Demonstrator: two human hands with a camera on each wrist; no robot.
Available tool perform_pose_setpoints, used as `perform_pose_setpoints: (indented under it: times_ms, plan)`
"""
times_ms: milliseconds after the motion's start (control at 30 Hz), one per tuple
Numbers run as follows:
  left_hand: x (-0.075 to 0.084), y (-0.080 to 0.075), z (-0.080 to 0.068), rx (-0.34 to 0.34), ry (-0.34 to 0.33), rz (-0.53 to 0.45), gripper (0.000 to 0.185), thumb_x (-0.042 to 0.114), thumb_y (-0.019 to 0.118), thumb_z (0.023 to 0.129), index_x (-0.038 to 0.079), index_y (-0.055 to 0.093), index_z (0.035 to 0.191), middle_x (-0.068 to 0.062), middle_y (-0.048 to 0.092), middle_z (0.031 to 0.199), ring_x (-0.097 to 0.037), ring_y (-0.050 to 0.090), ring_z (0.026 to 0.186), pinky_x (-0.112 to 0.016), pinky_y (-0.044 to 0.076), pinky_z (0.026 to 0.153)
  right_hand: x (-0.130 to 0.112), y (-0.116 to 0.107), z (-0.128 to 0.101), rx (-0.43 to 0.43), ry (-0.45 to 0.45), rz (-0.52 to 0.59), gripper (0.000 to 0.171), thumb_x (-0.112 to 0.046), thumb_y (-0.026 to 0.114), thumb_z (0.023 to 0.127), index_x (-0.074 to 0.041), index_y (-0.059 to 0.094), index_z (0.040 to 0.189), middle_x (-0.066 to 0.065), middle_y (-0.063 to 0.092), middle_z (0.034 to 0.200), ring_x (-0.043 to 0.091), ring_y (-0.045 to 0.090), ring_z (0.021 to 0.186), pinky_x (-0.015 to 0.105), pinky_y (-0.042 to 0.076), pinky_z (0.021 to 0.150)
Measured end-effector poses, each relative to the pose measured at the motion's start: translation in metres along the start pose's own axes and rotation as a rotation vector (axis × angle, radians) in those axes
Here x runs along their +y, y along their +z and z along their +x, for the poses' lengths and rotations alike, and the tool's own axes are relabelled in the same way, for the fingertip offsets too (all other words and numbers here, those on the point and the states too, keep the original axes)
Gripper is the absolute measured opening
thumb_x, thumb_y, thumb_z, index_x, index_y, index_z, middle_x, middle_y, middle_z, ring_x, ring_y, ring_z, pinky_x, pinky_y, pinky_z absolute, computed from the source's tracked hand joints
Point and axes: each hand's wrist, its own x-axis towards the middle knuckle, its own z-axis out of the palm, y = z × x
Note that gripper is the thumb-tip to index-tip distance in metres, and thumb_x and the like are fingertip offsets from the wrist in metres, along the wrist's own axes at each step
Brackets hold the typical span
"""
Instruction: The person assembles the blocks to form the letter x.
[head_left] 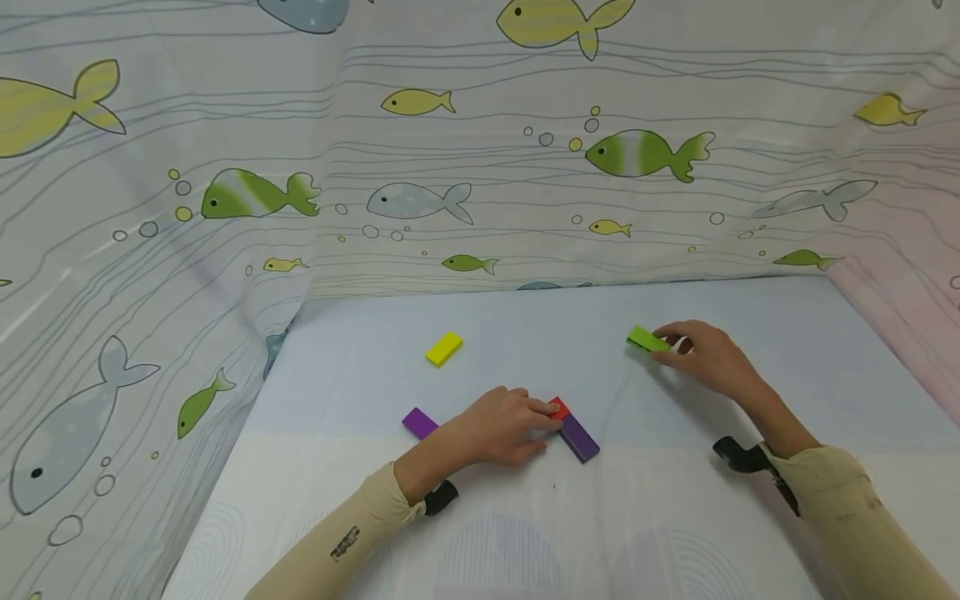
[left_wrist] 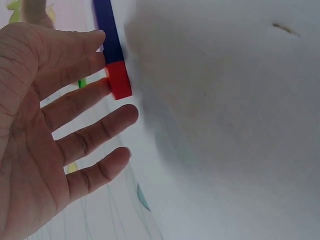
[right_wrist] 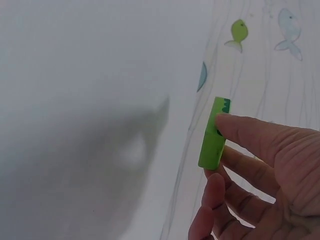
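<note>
Right hand (head_left: 708, 357), right of centre in the head view, pinches a green block (head_left: 647, 339) between thumb and fingertips (right_wrist: 235, 125); the other fingers are loosely curled under it. Green block: flat, rectangular, smooth matte plastic or painted wood, sharp edges, with a darker green mark at one end in the right wrist view. It sits just at or above the table surface (head_left: 675, 500); whether it touches cannot be told.

Left hand (head_left: 501, 427), lower centre, lies flat with fingers straight and spread, gripping nothing. Its fingertips (left_wrist: 102, 87) touch a red block (head_left: 558, 408), a small smooth rectangular piece. The red block butts end to end against a purple block (head_left: 580, 438), same domino shape, which runs toward the lower right. In the left wrist view that block looks dark blue.

A second purple block (head_left: 419, 422) lies left of the left wrist, partly hidden by it. A yellow block (head_left: 444, 348) lies alone at upper centre of the table, well apart from both hands.

The table is covered in a pale blue and white smooth sheet with faint printed shapes. A fish-print curtain (head_left: 450, 167), thin glossy fabric with wavy lines and bubbles, walls in the back and left sides. Both arms wear beige sleeves with black wrist straps (head_left: 742, 457).
</note>
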Motion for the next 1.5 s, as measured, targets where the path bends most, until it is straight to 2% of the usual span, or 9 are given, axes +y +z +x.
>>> perform_pose_setpoints:
  times_ms: [367, 800, 1100, 1300, 1500]
  plan:
    - [-0.001, 0.002, 0.0, 0.0, 0.004, -0.003, 0.037, 0.032, 0.064, 0.094, 0.026, 0.067, 0.13, 0.005, 0.06, 0.135, -0.017, 0.06, 0.098, -0.025, 0.043, 0.067, -0.014, 0.006, 0.003, -0.035, -0.065, -0.001, 0.041, -0.022, 0.07, 0.093, -0.003, 0.063, 0.128, 0.016, 0.062, 0.12, 0.028, 0.054, 0.099, 0.037, 0.044, 0.07]
    - [-0.001, 0.001, 0.0, 0.001, 0.002, -0.013, 0.037, 0.032, 0.065, 0.094, 0.026, 0.067, 0.13, 0.005, 0.061, 0.134, -0.016, 0.059, 0.097, -0.023, 0.042, 0.066, -0.027, 0.014, 0.01, -0.07, -0.142, -0.028, 0.038, -0.017, 0.072, 0.091, -0.007, 0.065, 0.128, 0.012, 0.061, 0.117, 0.026, 0.054, 0.098, 0.038, 0.045, 0.073]
    - [-0.001, 0.001, 0.0, -0.022, -0.009, -0.008, 0.037, 0.033, 0.064, 0.094, 0.027, 0.066, 0.131, 0.006, 0.06, 0.135, -0.016, 0.059, 0.1, -0.025, 0.045, 0.069, -0.035, 0.023, 0.016, -0.1, -0.194, -0.049, 0.037, -0.017, 0.072, 0.091, -0.01, 0.065, 0.127, 0.008, 0.062, 0.116, 0.025, 0.056, 0.098, 0.039, 0.046, 0.074]
    - [0.0, 0.0, 0.001, -0.013, 0.003, 0.024, 0.036, 0.034, 0.064, 0.095, 0.027, 0.067, 0.13, 0.006, 0.059, 0.136, -0.017, 0.06, 0.098, -0.029, 0.048, 0.071, -0.038, 0.031, 0.02, -0.107, -0.267, -0.066, 0.036, -0.013, 0.073, 0.09, -0.01, 0.067, 0.125, 0.006, 0.064, 0.116, 0.024, 0.057, 0.098, 0.039, 0.049, 0.076]
    - [-0.001, -0.001, 0.001, -0.018, 0.0, 0.016, 0.036, 0.033, 0.064, 0.094, 0.028, 0.067, 0.13, 0.006, 0.06, 0.135, -0.016, 0.06, 0.097, -0.029, 0.048, 0.071, -0.045, 0.037, 0.024, -0.131, -0.295, -0.071, 0.036, -0.012, 0.073, 0.09, -0.011, 0.067, 0.124, 0.005, 0.064, 0.118, 0.023, 0.058, 0.098, 0.04, 0.05, 0.078]
